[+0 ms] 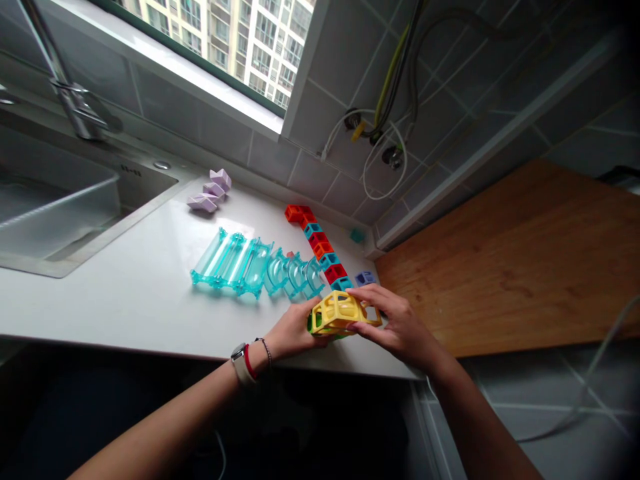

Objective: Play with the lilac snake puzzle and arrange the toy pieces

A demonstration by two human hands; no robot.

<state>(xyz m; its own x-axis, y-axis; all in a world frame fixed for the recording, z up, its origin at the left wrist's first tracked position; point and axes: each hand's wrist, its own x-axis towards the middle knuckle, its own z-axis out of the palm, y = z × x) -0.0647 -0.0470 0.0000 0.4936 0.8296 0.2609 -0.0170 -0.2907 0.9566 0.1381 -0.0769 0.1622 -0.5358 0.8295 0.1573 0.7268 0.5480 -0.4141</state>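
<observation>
Both my hands hold a yellow openwork plastic block [339,311] at the near edge of the white counter [125,293]. My left hand [293,331] grips its left side, where a green piece shows underneath. My right hand [395,321] pinches its right side with fingers curled over the top. Just behind the block runs a row of red, teal and orange cube blocks [320,245], and a small purple block [365,277] lies by my right fingers. To the left lie several clear teal track pieces [253,267].
A steel sink [55,200] with a tap [75,100] sits at the left. Lilac blocks [211,191] lie near the tiled wall. A wooden board [510,260] covers the counter at the right. Hoses and cables [385,133] hang from the wall.
</observation>
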